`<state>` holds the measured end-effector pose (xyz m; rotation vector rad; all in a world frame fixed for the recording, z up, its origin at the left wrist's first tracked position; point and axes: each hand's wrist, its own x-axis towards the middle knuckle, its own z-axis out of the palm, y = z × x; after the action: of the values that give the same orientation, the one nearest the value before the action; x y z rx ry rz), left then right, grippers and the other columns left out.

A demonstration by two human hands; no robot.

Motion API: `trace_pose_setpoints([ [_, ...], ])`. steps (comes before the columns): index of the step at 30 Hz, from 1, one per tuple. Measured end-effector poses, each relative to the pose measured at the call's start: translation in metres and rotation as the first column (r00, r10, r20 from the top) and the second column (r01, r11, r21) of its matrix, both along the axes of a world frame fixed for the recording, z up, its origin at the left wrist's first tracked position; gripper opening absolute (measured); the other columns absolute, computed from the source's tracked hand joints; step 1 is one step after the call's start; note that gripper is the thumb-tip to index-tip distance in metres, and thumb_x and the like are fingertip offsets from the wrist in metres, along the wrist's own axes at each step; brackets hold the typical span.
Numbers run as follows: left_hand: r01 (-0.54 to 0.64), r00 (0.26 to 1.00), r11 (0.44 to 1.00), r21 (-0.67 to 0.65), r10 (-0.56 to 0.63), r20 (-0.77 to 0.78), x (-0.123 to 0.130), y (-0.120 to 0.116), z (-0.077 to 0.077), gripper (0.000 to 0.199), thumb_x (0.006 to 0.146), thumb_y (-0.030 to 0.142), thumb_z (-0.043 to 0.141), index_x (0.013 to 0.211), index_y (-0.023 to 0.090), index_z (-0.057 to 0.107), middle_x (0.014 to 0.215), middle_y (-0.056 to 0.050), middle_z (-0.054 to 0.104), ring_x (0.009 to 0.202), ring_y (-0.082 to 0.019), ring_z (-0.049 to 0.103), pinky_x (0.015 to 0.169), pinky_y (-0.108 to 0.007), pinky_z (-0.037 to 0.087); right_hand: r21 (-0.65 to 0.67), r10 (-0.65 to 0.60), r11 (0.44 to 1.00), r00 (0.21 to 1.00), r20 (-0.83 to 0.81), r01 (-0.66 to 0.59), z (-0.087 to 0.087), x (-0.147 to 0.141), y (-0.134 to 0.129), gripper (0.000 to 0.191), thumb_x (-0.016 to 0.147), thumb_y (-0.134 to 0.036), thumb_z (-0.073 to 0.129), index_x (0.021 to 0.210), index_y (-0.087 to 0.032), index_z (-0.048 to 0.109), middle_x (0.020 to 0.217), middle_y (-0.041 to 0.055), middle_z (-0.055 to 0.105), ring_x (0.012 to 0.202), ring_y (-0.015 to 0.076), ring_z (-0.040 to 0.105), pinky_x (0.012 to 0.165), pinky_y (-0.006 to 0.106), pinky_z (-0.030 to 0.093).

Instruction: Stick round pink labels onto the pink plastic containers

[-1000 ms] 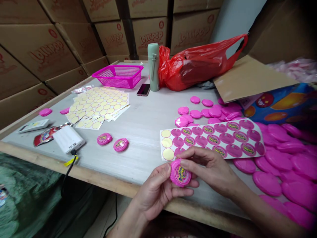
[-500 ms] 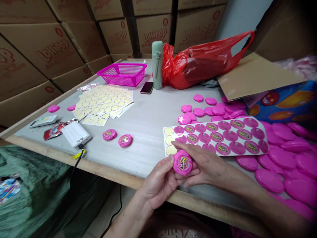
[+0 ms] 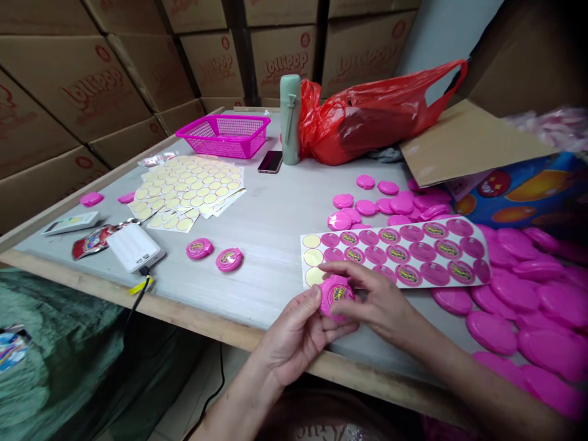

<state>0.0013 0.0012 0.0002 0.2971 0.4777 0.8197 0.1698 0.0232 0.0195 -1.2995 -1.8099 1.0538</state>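
Observation:
A pink round case (image 3: 334,296) with a printed round sticker on its face is in both hands above the table's front edge. My left hand (image 3: 301,334) is closed on it, thumb on the near left rim and fingers underneath. On the case's right side is my right hand (image 3: 379,303), its thumb against the lower right of the face and its index finger stretched past the top. Just behind the hands lies a sticker sheet (image 3: 404,251); its left column shows bare yellow backing. To the left, two stickered cases (image 3: 199,248) rest on the table.
Many plain pink cases (image 3: 523,288) are heaped at the right, beside an open carton (image 3: 500,196). Used sticker sheets (image 3: 188,190), a white power bank (image 3: 135,245), a pink basket (image 3: 225,147), a phone (image 3: 270,162), a green flask (image 3: 290,119) and a red bag (image 3: 367,119) stand around.
My right thumb has come up from below onto the lower right of the case's face. The case has turned a little in my left hand. The view has shifted slightly.

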Motion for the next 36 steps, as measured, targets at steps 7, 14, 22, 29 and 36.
trace_pose_setpoints([
  [7, 0.054, 0.996, 0.998, 0.031, -0.056, 0.066, -0.006, -0.001, -0.003, 0.042, 0.100, 0.041, 0.052, 0.122, 0.008, 0.067, 0.109, -0.019, 0.076, 0.100, -0.027, 0.074, 0.095, -0.041, 0.054, -0.027, 0.216, 0.976, 0.969, 0.117, -0.214, 0.014, 0.020, 0.000, 0.096, 0.060, -0.046, 0.093, 0.146, -0.032, 0.053, 0.137, 0.0075, 0.065, 0.120, 0.0305, 0.062, 0.100, 0.046, 0.051],
  [14, 0.117, 0.988, 0.990, 0.073, -0.123, 0.088, -0.010, -0.005, -0.006, 0.050, 0.098, 0.048, 0.054, 0.125, 0.008, 0.067, 0.117, -0.020, 0.074, 0.106, -0.029, 0.073, 0.101, -0.045, 0.050, -0.210, 0.008, 0.976, 0.969, -0.249, -0.062, 0.012, 0.014, 0.005, 0.035, 0.088, -0.053, 0.067, 0.099, -0.023, 0.080, 0.088, 0.0036, 0.076, 0.074, 0.0164, 0.069, 0.068, 0.030, 0.056],
  [22, 0.043, 0.999, 0.985, 0.165, -0.039, -0.029, -0.006, -0.005, -0.006, 0.039, 0.093, 0.038, 0.065, 0.120, 0.010, 0.069, 0.107, -0.015, 0.076, 0.098, -0.024, 0.074, 0.095, -0.039, 0.054, -0.007, 0.004, 1.000, 0.990, -0.144, -0.005, 0.007, 0.002, -0.002, 0.026, 0.082, -0.048, 0.076, 0.096, -0.026, 0.079, 0.097, 0.0043, 0.077, 0.091, 0.0218, 0.071, 0.080, 0.033, 0.058],
  [29, -0.008, 0.900, 0.942, 0.336, 0.153, -0.409, -0.029, -0.005, 0.014, 0.048, 0.082, 0.039, 0.078, 0.124, 0.019, 0.068, 0.114, -0.013, 0.074, 0.101, -0.022, 0.071, 0.092, -0.036, 0.054, 0.066, 0.021, 0.998, 0.999, -0.026, -0.019, 0.023, 0.025, -0.001, 0.032, 0.084, -0.052, 0.073, 0.106, -0.030, 0.079, 0.109, 0.0060, 0.079, 0.102, 0.0285, 0.072, 0.089, 0.043, 0.058],
  [36, 0.066, -0.349, 0.648, 0.759, 0.727, -0.591, -0.172, 0.048, 0.005, 0.053, 0.080, 0.048, 0.072, 0.125, 0.021, 0.065, 0.125, -0.012, 0.069, 0.112, -0.032, 0.065, 0.104, -0.050, 0.047, 0.452, -0.546, 0.796, 0.800, 0.249, 0.403, 0.050, 0.090, 0.031, 0.038, 0.099, -0.049, 0.050, 0.120, -0.024, 0.070, 0.116, 0.0128, 0.075, 0.107, 0.0296, 0.071, 0.092, 0.044, 0.054],
])
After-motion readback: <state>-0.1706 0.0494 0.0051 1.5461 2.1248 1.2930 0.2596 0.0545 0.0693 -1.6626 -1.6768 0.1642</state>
